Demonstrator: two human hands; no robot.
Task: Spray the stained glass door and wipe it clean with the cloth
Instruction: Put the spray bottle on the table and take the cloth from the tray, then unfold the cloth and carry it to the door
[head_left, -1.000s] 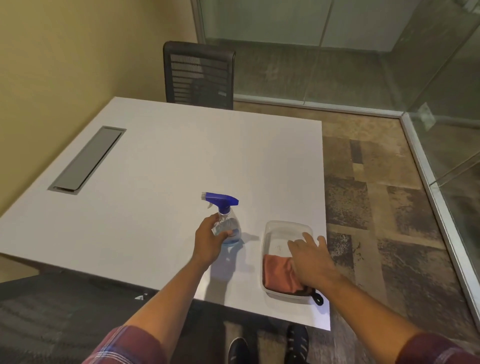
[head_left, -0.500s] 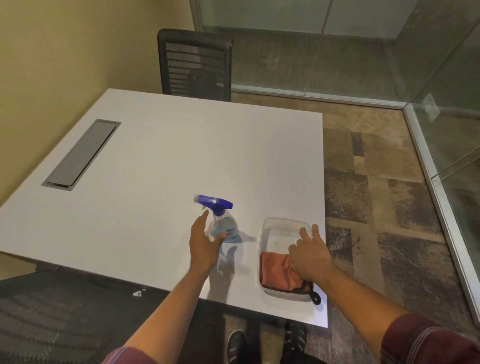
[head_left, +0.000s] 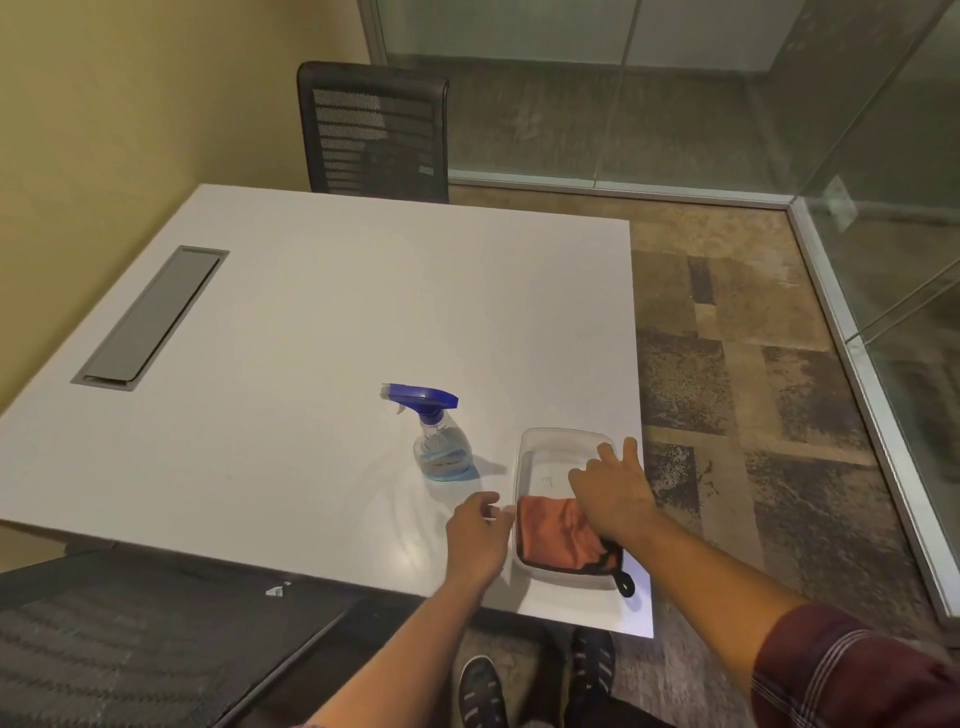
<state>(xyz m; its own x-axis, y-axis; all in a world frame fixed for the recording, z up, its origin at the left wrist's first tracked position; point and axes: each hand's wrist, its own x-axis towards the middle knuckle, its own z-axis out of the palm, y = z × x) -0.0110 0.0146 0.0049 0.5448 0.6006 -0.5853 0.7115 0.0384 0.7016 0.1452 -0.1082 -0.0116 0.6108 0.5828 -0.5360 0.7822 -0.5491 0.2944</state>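
Note:
A clear spray bottle (head_left: 441, 447) with a blue trigger head stands upright on the white table (head_left: 311, 338), with nothing touching it. To its right sits a clear plastic tray (head_left: 558, 441) holding an orange-red cloth (head_left: 550, 538) with a black edge and loop. My right hand (head_left: 613, 493) rests flat over the cloth inside the tray, fingers spread. My left hand (head_left: 478, 535) hovers by the tray's left wall, fingers loosely curled, holding nothing. Glass panels (head_left: 893, 270) stand at the right and far side of the room.
A black mesh chair (head_left: 374, 130) is at the table's far side and another chair back (head_left: 130, 639) is near me on the left. A grey cable hatch (head_left: 150, 317) is set into the table. Patterned carpet (head_left: 727, 364) lies right of the table.
My left hand let go of the spray bottle and drew back toward the tray's left side. My right hand stayed on the cloth in the tray.

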